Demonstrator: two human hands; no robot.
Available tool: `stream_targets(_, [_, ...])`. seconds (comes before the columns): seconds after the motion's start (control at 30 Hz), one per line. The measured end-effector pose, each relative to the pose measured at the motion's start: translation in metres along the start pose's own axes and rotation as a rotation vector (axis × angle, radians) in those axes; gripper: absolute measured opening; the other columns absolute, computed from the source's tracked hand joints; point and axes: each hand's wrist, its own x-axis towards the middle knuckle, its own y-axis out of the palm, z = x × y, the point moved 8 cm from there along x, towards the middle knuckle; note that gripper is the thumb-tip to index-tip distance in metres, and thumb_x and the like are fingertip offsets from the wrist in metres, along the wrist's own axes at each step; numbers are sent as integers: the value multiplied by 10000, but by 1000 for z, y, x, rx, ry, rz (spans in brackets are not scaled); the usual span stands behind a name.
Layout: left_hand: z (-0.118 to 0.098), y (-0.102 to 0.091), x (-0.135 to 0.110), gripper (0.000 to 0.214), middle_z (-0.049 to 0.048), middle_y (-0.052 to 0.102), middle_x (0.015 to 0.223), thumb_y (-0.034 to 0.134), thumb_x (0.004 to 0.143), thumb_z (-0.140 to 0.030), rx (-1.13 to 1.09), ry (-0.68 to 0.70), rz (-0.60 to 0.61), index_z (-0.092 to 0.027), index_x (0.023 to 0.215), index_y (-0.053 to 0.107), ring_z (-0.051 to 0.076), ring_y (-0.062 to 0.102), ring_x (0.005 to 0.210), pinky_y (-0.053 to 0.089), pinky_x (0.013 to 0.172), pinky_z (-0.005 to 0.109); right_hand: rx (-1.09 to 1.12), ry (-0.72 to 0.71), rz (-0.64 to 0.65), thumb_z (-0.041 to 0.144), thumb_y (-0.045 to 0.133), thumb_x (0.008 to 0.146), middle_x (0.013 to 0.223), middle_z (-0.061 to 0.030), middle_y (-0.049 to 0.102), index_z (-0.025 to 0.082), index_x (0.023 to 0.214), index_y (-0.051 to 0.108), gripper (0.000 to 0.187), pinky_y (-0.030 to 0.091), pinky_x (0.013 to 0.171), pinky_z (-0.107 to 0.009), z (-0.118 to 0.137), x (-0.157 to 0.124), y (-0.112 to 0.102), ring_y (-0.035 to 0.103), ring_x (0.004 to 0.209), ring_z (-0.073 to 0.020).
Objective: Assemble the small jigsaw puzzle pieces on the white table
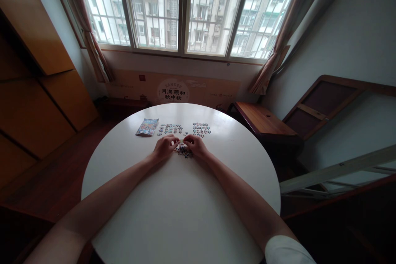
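Both my hands rest on a round white table (182,206), meeting over a small joined patch of jigsaw pieces (184,151). My left hand (164,147) has its fingers curled and pinched at the patch's left edge. My right hand (196,145) is curled the same way at the right edge, its fingertips touching the pieces. What each pinch holds is too small to make out. Beyond the hands lie two spreads of loose puzzle pieces (169,128) (201,128), and a small colourful picture card (147,126) lies to the left of them.
A large barred window (185,8) with curtains fills the far wall. Wooden cabinets (40,90) stand at the left. A dark wooden side table (262,120) and a leaning wooden frame (328,103) are at the right. A flat printed box (173,90) leans under the window.
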Motion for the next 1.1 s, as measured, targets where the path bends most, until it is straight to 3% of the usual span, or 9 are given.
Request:
stream_targets(0.67, [1, -1, -1, 256, 5, 643, 787, 550, 819, -433, -40, -7, 6, -203, 787, 659, 100, 549, 572, 394, 573, 221, 21, -17, -21, 141, 516, 726, 714, -22, 661, 149, 825, 668, 181, 455, 587, -215, 0, 2, -2, 583, 607, -112])
stream_targets(1.1, [-1, 0, -1, 352, 17, 639, 818, 548, 795, -534, -22, 3, 14, -232, 916, 683, 115, 559, 608, 408, 593, 228, 11, -49, 12, 176, 535, 762, 748, -32, 672, 176, 889, 701, 209, 467, 555, -236, 1, 3, 0, 581, 591, -121])
